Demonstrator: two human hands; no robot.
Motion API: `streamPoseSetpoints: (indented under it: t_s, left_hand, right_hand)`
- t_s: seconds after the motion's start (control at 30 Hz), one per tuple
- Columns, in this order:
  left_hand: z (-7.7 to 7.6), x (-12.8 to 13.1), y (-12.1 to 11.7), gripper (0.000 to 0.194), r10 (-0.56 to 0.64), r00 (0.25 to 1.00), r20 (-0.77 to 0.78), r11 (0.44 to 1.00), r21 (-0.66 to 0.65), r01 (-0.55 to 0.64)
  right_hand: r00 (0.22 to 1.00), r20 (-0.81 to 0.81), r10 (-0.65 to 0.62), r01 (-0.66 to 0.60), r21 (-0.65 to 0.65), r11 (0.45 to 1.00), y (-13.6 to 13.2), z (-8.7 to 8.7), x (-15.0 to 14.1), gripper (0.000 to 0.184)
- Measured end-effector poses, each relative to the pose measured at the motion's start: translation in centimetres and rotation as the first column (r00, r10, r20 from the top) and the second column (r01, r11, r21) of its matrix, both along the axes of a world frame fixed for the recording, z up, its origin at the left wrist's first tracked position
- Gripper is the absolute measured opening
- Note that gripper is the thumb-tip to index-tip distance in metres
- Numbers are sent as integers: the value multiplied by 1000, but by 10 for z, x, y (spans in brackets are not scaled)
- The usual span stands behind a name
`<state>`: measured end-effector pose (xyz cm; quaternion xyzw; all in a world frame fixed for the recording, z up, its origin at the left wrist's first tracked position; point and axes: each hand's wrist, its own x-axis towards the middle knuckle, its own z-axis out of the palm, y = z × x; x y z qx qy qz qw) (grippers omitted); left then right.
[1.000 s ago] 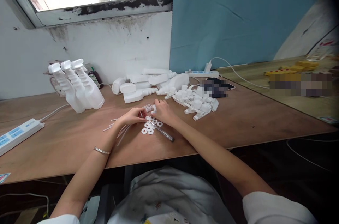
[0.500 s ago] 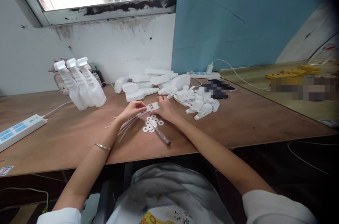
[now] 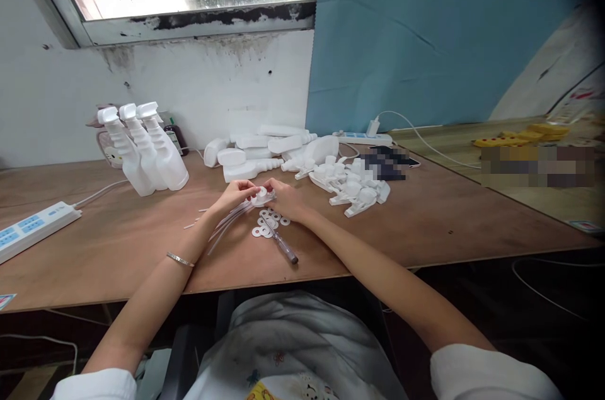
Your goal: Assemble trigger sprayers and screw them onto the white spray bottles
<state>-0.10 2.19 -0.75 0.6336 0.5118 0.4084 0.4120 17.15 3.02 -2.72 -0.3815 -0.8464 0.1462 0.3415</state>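
right hand [image 3: 289, 200] closed round spray head [image 3: 262, 200], probably steadying it above desk [image 3: 411, 223]; left hand [image 3: 237, 194] pinches its edge, so it's between both; washers [image 3: 273, 223] lie close, likely for short reach

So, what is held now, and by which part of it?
A white plastic piece, by its right side in the right hand; the left hand is at its left, grip unclear.

White sleeves [image 3: 482, 370], silvery bracelet [image 3: 180, 259] on left arm [image 3: 146, 305], pale top [image 3: 302, 331] with colourful prints [image 3: 259, 392]
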Motion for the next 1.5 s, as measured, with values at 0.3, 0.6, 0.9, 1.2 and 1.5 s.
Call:
streamPoseSetpoints:
  t_s: [0.3, 0.6, 0.9, 1.2, 1.5]
  left_hand:
    - [3, -1, -5, 32, 5, 996, -92, 994, 106, 4]
    - [-2, -4, 0, 34, -98, 989, -108, 983, 145, 113]
    - [3, -2, -7, 32, -175, 974, -142, 967, 163, 197]
    - [-2, -9, -2, 33, -133, 911, -392, 906, 324, 271]
    - [-7, -14, 4, 24, 51, 808, -587, 829, 476, 294]
  right_hand:
    - [999, 7, 43, -43, 36, 998, 5, -8, -2, 26]
    - [990, -34, 137, -139, -70, 988, 8, -10, 2, 34]
    - [967, -160, 199, -232, -229, 945, 0, 4, 4, 24]
    - [989, -4, 148, -148, 5, 989, 0, -1, 4, 24]
    - [966, 255, -41, -19, 229, 973, -1, 2, 6, 25]
